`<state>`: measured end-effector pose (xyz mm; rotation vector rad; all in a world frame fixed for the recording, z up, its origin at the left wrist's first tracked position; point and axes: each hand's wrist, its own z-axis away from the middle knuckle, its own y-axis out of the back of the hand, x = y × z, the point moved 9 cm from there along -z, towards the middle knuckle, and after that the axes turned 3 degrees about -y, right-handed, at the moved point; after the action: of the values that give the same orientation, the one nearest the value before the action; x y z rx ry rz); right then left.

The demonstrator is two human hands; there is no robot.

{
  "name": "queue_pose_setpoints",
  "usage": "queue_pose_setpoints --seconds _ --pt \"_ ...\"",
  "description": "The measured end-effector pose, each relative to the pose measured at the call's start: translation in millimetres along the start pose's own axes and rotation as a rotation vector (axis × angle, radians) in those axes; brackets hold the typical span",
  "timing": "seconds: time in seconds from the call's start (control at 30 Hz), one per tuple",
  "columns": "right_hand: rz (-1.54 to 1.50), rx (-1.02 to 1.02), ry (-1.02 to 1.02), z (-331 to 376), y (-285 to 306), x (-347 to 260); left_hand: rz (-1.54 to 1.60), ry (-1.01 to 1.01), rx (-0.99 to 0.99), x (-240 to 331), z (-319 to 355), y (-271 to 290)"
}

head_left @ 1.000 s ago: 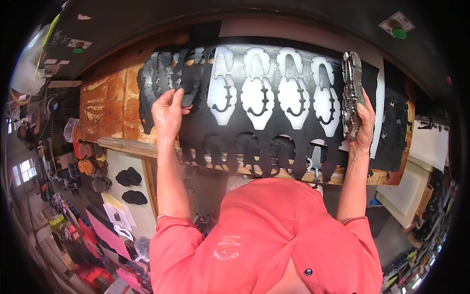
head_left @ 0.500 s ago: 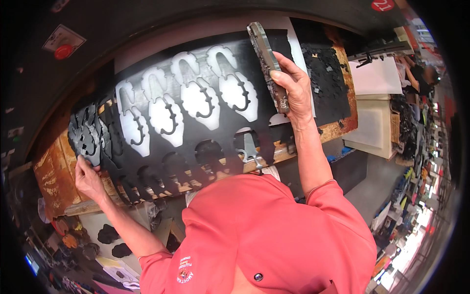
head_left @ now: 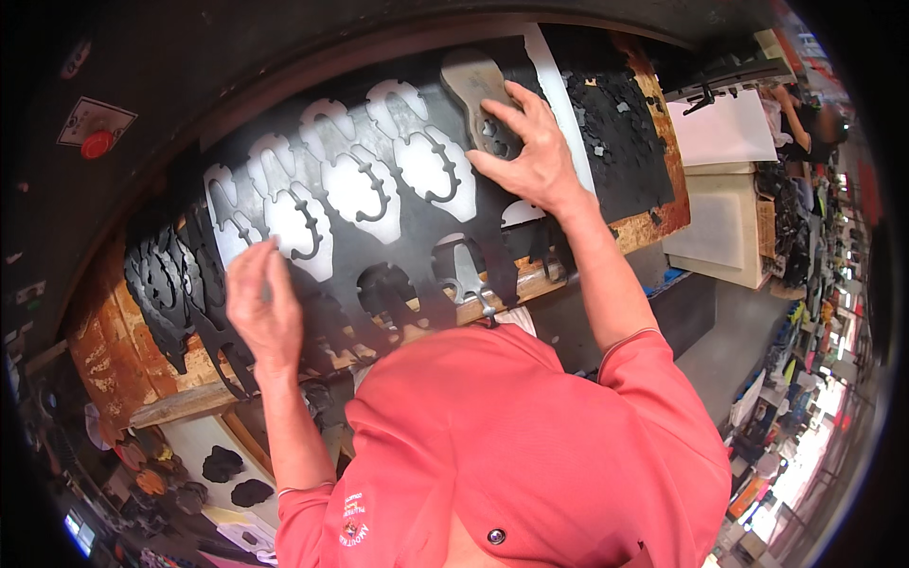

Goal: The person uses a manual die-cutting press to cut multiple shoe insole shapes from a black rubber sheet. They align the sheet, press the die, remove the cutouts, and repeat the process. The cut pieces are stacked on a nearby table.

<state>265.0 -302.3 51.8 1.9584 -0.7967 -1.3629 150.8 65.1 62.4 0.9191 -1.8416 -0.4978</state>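
Note:
A black sheet with several shoe-shaped cut-outs lies across the bench, and white backing shows through the holes. On its right part sits a cutting die, rounded and narrower at the middle, its flat brown-grey face up. My right hand spans the die's near end, thumb on one side and fingers on the other. Above the sheet's left part hangs my left hand, smeared by motion; nothing shows in its fingers. Beyond it, at the left end, several black cut pieces lie heaped.
Overhead, a dark machine body with a red button curves along the far side. The rusty bench top shows at the left. Black scraps cover the right end. A white cabinet stands farther right, with a person beyond.
The cutting die, held on edge above the sheet before, now lies flat on it under my right hand. My left hand has left the black pieces and moved right. The sheet has shifted slightly left.

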Motion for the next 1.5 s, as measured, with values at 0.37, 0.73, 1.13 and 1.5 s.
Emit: queue_pose_setpoints --seconds 0.37,0.73,1.13,1.5 --pt "-0.078 -0.035 0.105 37 15 18 0.114 -0.157 -0.158 85 79 -50" --pt "-0.121 0.117 0.070 42 34 23 -0.020 -0.227 -0.088 89 85 -53" --pt "-0.318 0.562 0.323 30 125 -58 0.004 -0.208 -0.032 87 90 -50" --pt "-0.206 0.346 -0.014 134 51 7 0.029 -0.166 -0.002 83 89 -48"
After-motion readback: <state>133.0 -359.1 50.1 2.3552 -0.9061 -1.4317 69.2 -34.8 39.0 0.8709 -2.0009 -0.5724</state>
